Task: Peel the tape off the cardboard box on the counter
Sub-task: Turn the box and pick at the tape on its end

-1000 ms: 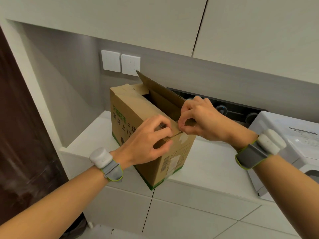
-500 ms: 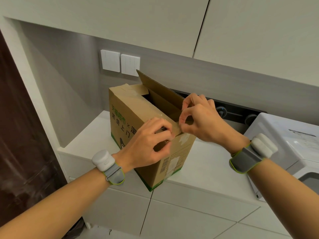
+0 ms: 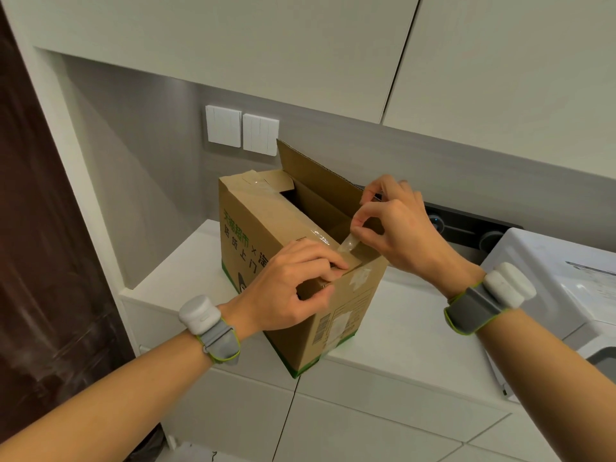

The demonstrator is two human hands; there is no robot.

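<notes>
A brown cardboard box with green print stands on the white counter, its far flap raised and its top open. My left hand grips the near top corner of the box, fingers curled over the edge. My right hand pinches a strip of clear tape between thumb and forefinger, lifted off the near flap; the strip's lower end still sticks to the cardboard. More clear tape lies on the far left flap. Both wrists wear grey bands with white pods.
A white washing machine stands right of the counter, with a dark panel with knobs behind it. Wall switches sit above the box, upper cabinets overhead. A dark brown door is on the left.
My right hand has risen and pulled the tape strip up off the box's near top edge. My left hand stays clamped on the corner. The view has shifted slightly.
</notes>
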